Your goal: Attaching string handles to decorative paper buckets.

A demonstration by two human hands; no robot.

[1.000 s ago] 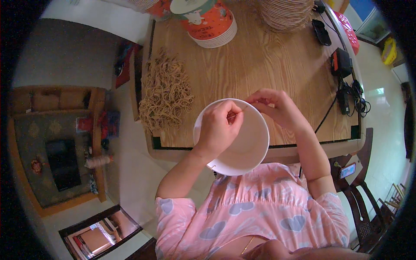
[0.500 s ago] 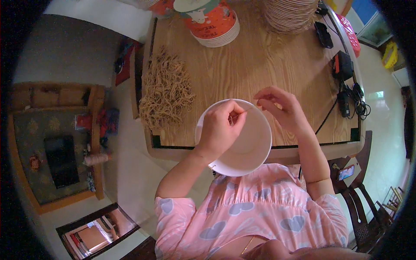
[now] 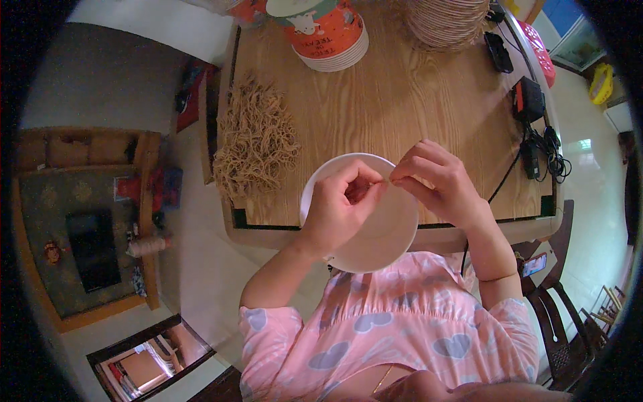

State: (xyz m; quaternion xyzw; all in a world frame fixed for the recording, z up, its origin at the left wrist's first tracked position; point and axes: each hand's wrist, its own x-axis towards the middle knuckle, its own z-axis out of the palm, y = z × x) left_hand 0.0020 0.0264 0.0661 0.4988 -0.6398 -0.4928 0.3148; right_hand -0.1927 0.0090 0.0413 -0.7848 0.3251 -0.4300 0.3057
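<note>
Over the white bowl, at the near edge of the wooden table, both hands meet fingertip to fingertip. From the head view, the left hand has thumb and forefinger pinched together on a thin tan strand, and the right hand pinches the same strand from the 3 o'clock side; the strand is so fine that little of it shows between them.

At 10 o'clock from the bowl lies a loose heap of tan strands, seemingly rubber bands. At 12 o'clock stands an orange and white stack of paper bowls, and at 1 o'clock a stack of pale plates. Black chargers and cables lie at 3 o'clock.

Such a strand looks featherlight, limp and probably stretchy; it would best be taken by fingertip pinches close together. The bowl looks light and thin, easiest held by its rim.
</note>
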